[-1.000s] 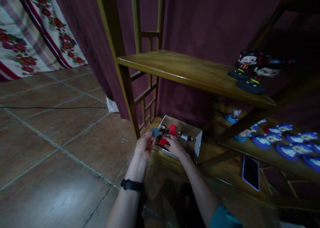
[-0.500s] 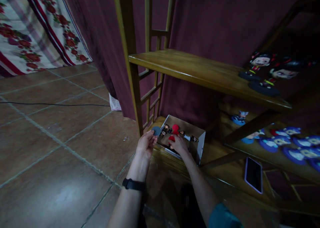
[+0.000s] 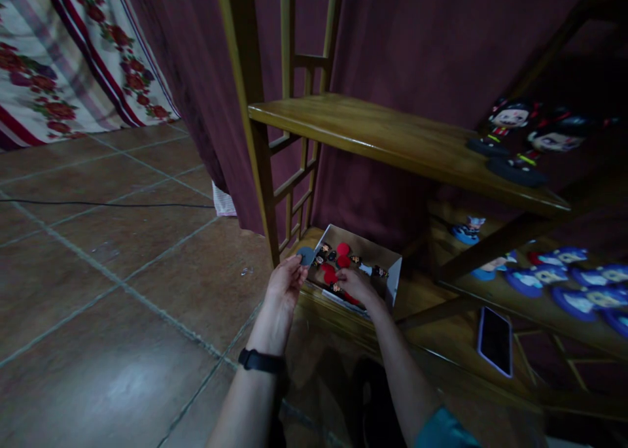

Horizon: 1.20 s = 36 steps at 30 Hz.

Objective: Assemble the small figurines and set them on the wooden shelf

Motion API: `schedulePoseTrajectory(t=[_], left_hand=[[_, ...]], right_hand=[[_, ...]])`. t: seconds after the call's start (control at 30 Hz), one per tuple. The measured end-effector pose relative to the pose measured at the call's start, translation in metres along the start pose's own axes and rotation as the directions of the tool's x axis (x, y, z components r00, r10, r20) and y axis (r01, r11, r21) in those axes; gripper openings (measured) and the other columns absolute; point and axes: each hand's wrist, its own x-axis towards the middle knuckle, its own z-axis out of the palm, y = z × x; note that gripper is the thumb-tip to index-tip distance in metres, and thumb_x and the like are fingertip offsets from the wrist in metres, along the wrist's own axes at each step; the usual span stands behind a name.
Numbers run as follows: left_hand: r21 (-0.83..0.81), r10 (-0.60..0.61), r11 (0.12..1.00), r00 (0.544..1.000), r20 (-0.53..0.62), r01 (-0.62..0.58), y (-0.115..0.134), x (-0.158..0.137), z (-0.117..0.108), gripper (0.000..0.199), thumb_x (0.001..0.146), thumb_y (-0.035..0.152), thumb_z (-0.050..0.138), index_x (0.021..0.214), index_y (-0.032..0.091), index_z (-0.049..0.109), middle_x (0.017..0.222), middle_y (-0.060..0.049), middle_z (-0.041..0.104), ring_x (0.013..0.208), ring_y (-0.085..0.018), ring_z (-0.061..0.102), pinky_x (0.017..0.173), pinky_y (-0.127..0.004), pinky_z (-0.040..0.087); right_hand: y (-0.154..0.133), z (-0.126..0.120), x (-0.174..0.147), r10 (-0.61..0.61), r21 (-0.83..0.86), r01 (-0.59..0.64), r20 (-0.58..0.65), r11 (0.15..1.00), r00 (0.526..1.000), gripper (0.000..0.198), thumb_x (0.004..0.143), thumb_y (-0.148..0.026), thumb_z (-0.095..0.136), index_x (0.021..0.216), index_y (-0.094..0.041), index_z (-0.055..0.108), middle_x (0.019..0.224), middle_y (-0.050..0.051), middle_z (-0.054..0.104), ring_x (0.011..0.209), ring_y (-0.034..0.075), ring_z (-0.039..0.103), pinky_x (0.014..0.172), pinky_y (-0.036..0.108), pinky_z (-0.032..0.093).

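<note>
My left hand (image 3: 288,279) pinches a flat grey-blue disc (image 3: 307,256) at the left edge of a shallow cardboard box (image 3: 395,281). Inside the box is my right hand (image 3: 357,286), its fingers bent and drawn together beside a red disc (image 3: 329,275). The palm side is hidden, so what these fingers grip cannot be made out. A dark-haired figurine (image 3: 335,288) lies just below the fingertips. Farther back are two more red round pieces, one red piece (image 3: 343,248) above the other. Small dark-haired figurines (image 3: 379,272) lie along the right and left of the box.
The box stands on the low board of a wooden shelf (image 3: 343,124). Two figurines on dark bases (image 3: 517,172) stand on the upper board. Several figurines on blue bases (image 3: 537,279) and a phone (image 3: 495,341) are at the right. A thin cable (image 3: 108,204) crosses the tiled floor.
My right hand has shifted slightly right and down within the box. More of the red pieces now shows, with one lying farther left and apart. My left hand still holds the grey-blue disc.
</note>
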Motion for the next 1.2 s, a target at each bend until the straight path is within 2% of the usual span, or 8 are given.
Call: schedulePoseTrajectory(t=[0.13,0.33,0.5,0.7,0.87,1.03,1.2], left_hand=[[0.006,-0.003,1.000,1.000,0.003,0.003,-0.001,0.000,0.001,0.007,0.070,0.009,0.060,0.074,0.013,0.056,0.054,0.000,0.057,0.046,-0.008,0.056,0.047,-0.017,0.046],[0.011,-0.017,1.000,1.000,0.005,0.017,-0.002,-0.001,0.003,0.008,0.069,0.010,0.060,0.075,0.013,0.057,0.056,-0.001,0.058,0.047,-0.008,0.056,0.045,-0.017,0.045],[0.009,-0.017,1.000,1.000,-0.012,0.017,-0.001,-0.002,0.004,0.009,0.069,0.008,0.059,0.076,0.013,0.057,0.057,-0.001,0.059,0.048,-0.008,0.057,0.047,-0.017,0.046],[0.015,-0.009,1.000,1.000,0.006,0.009,-0.001,-0.001,0.002,0.006,0.070,0.009,0.059,0.074,0.013,0.057,0.056,-0.001,0.059,0.048,-0.008,0.056,0.046,-0.017,0.046],[0.034,0.019,0.999,0.999,0.036,-0.020,-0.003,0.004,0.000,0.009,0.070,0.006,0.058,0.074,0.014,0.057,0.056,0.000,0.058,0.048,-0.008,0.057,0.046,-0.017,0.047],[0.044,0.032,0.998,0.997,0.075,-0.036,-0.007,0.008,0.004,0.012,0.071,0.003,0.056,0.077,0.012,0.059,0.058,-0.001,0.059,0.045,-0.006,0.054,0.046,-0.015,0.047],[0.077,0.027,0.996,0.992,0.126,-0.036,-0.013,0.008,0.009,0.016,0.070,0.000,0.055,0.080,0.011,0.061,0.063,-0.002,0.062,0.046,-0.005,0.054,0.046,-0.013,0.046]], right_hand=[[0.002,0.010,-0.004,-0.038,-0.011,0.039,0.066,0.999,0.997,0.019,0.072,-0.027,0.055,0.090,-0.023,0.061,0.085,0.001,0.066,0.080,0.015,0.059,0.064,0.022,0.038],[0.005,0.016,0.001,-0.012,0.058,0.008,0.062,0.998,0.998,0.027,0.071,-0.025,0.059,0.097,-0.024,0.058,0.089,0.001,0.066,0.081,0.014,0.060,0.066,0.022,0.040],[0.002,0.007,0.002,-0.018,0.005,0.018,-0.040,1.000,0.999,0.025,0.076,-0.016,0.050,0.098,-0.025,0.059,0.095,0.001,0.066,0.090,0.014,0.058,0.076,0.022,0.039],[0.011,-0.002,0.006,0.063,0.073,-0.055,-0.120,0.996,0.991,0.031,0.078,-0.011,0.043,0.102,-0.025,0.058,0.102,0.002,0.064,0.093,0.015,0.057,0.080,0.025,0.040],[0.022,-0.003,0.011,0.117,0.137,-0.100,-0.118,0.985,0.986,0.032,0.077,-0.010,0.043,0.102,-0.023,0.058,0.104,0.002,0.063,0.095,0.014,0.057,0.082,0.025,0.040],[0.024,-0.002,0.011,0.110,0.097,-0.098,-0.132,0.991,0.985,0.030,0.078,-0.013,0.043,0.102,-0.023,0.059,0.105,0.003,0.063,0.098,0.014,0.056,0.084,0.025,0.040],[0.032,-0.004,0.015,0.141,0.107,-0.116,-0.270,0.987,0.952,0.029,0.078,-0.013,0.043,0.099,-0.025,0.059,0.104,0.001,0.062,0.096,0.013,0.056,0.084,0.023,0.040]])
